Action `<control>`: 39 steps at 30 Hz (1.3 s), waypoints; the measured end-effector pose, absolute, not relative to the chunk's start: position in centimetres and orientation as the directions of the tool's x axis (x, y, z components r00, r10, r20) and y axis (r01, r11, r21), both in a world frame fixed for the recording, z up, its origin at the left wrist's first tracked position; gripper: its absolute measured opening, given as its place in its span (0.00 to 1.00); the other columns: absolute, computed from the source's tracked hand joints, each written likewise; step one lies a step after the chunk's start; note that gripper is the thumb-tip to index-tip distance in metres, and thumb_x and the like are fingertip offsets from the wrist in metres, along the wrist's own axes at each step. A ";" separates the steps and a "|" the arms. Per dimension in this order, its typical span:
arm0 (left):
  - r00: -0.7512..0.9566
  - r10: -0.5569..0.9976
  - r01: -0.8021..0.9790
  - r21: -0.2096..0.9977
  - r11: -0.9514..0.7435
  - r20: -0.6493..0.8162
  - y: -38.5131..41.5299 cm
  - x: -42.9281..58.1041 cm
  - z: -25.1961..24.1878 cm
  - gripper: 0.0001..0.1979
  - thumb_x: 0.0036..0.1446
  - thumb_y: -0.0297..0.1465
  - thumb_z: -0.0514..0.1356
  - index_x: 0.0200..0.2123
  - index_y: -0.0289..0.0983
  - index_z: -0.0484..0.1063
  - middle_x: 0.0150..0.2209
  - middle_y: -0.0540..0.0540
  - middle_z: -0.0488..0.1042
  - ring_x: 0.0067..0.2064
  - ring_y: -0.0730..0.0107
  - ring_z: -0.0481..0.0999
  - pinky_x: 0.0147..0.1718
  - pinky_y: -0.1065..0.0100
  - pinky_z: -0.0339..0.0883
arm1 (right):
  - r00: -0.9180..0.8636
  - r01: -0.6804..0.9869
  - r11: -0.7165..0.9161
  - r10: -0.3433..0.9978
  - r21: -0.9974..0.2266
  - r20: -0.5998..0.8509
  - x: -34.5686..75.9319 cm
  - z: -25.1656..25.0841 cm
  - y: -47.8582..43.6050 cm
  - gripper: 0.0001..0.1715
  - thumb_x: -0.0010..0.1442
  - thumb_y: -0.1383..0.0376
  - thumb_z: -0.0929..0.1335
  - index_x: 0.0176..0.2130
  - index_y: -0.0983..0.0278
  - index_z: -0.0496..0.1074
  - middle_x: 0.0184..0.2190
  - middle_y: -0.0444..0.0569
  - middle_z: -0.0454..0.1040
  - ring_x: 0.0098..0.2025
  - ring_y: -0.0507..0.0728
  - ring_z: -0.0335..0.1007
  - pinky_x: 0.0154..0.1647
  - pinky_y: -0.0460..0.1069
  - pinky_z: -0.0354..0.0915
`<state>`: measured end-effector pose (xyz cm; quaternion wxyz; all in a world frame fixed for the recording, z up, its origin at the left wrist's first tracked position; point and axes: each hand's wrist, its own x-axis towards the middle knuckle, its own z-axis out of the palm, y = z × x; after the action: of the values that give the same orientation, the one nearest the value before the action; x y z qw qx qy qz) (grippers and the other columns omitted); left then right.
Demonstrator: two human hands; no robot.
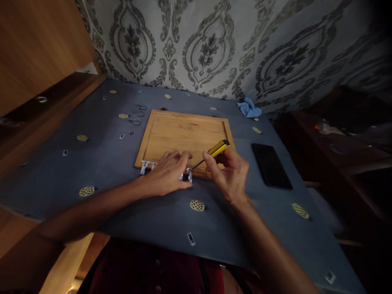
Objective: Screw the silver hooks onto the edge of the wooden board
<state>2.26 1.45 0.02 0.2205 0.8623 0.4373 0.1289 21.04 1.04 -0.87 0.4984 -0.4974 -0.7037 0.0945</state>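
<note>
A wooden board (186, 134) with a raised rim lies flat on the blue tablecloth. Along its near edge sit small metal hinges, one metal hinge (144, 166) at the left corner and another metal hinge (190, 174) right of centre. My left hand (168, 175) rests over this edge, its bent fingers and thumb closed around the right-hand hinge, partly hiding it. In my right hand (229, 175) is a screwdriver (217, 149) with a yellow and black handle, tilted, its tip on that same hinge.
Several small metal rings (136, 121) and bits of hardware (131, 132) lie left of the board. A black phone (271, 165) lies to the right, and a crumpled blue cloth (249, 108) sits at the back right. A wooden cabinet (45, 49) stands at the left, patterned wall behind.
</note>
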 end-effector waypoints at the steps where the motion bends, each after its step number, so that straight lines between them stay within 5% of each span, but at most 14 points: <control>1: 0.583 0.812 0.699 0.491 -0.521 0.031 1.5 2.3 0.0 0.29 0.54 0.37 0.69 0.54 0.35 0.61 0.51 0.38 0.75 0.56 0.49 0.71 0.54 0.53 0.63 | -0.016 0.611 0.493 0.790 -0.619 0.613 21.1 -0.8 1.1 0.18 0.64 0.56 0.70 0.28 0.60 0.63 0.21 0.41 0.68 0.22 0.52 0.65 0.23 0.48 0.60; 11: 0.609 0.793 0.650 0.558 -0.516 0.024 1.9 1.2 0.7 0.39 0.52 0.39 0.72 0.61 0.38 0.57 0.52 0.40 0.76 0.60 0.49 0.69 0.58 0.51 0.60 | -0.048 0.600 0.528 0.773 -0.601 0.632 20.9 -0.6 1.1 0.18 0.64 0.57 0.70 0.27 0.60 0.63 0.21 0.41 0.66 0.22 0.52 0.65 0.23 0.48 0.59; 39: 0.614 0.788 0.684 0.463 -0.564 0.053 1.3 2.2 0.1 0.32 0.56 0.36 0.70 0.58 0.36 0.60 0.51 0.40 0.74 0.55 0.50 0.71 0.54 0.52 0.62 | -0.079 0.619 0.547 0.758 -0.564 0.648 20.9 -0.4 1.0 0.19 0.64 0.57 0.70 0.27 0.59 0.61 0.21 0.40 0.64 0.22 0.51 0.63 0.24 0.49 0.59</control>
<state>2.20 1.29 0.05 0.2034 0.8750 0.4203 0.1278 20.85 1.02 -0.38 0.4888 -0.4707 -0.7311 0.0711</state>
